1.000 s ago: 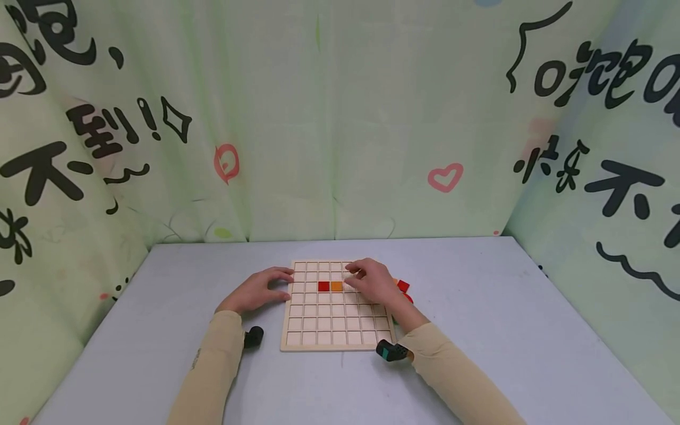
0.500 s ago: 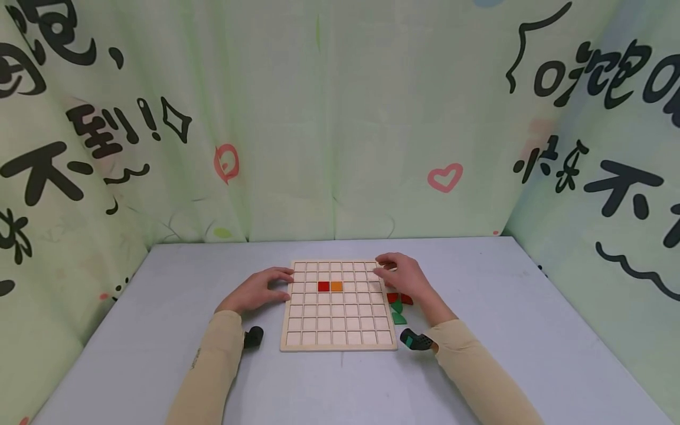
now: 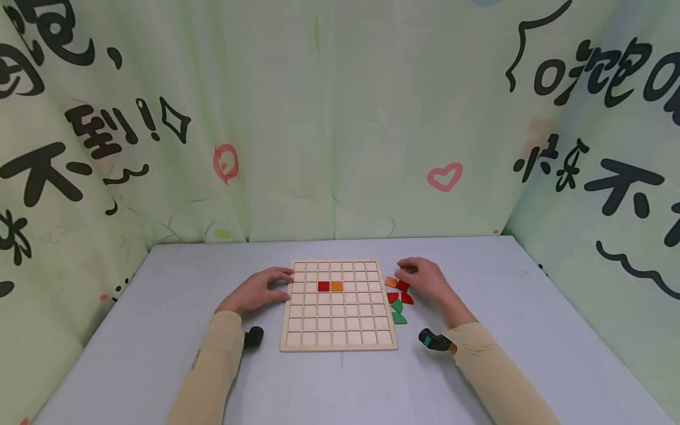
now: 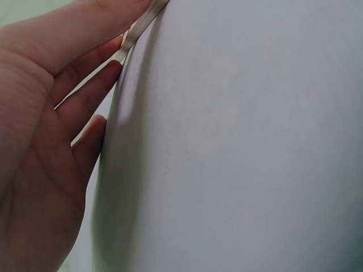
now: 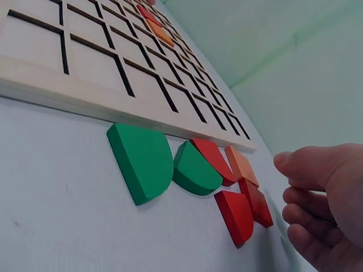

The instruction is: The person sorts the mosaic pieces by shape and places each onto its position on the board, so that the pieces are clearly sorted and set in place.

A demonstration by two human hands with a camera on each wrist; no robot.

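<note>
A wooden grid board (image 3: pixel 339 324) lies on the table. Within its grid, a red square tile (image 3: pixel 323 286) sits directly left of an orange square tile (image 3: pixel 337 286). My left hand (image 3: pixel 260 290) touches the board's left edge with thumb and fingertips spread apart. Past the board's right edge my right hand (image 3: pixel 425 277) hovers beside loose pieces, fingers loosely bent and nothing seen in them. Nearest to it are an orange square (image 5: pixel 241 165) and a red square (image 5: pixel 256 203). Closer to me lie two red rounded pieces, one of them (image 5: pixel 235 217) apart, and two green rounded pieces (image 5: pixel 142 161).
The white table (image 3: pixel 159 354) stretches out on both sides of the board. A pale green printed curtain (image 3: pixel 340 147) hangs behind the table and along both sides. A small black wrist camera (image 3: pixel 434 340) sits on the right wrist.
My right hand has moved right, from over the board beside the orange tile to the loose pieces, uncovering them. My left hand and both tiles on the board have stayed in place.
</note>
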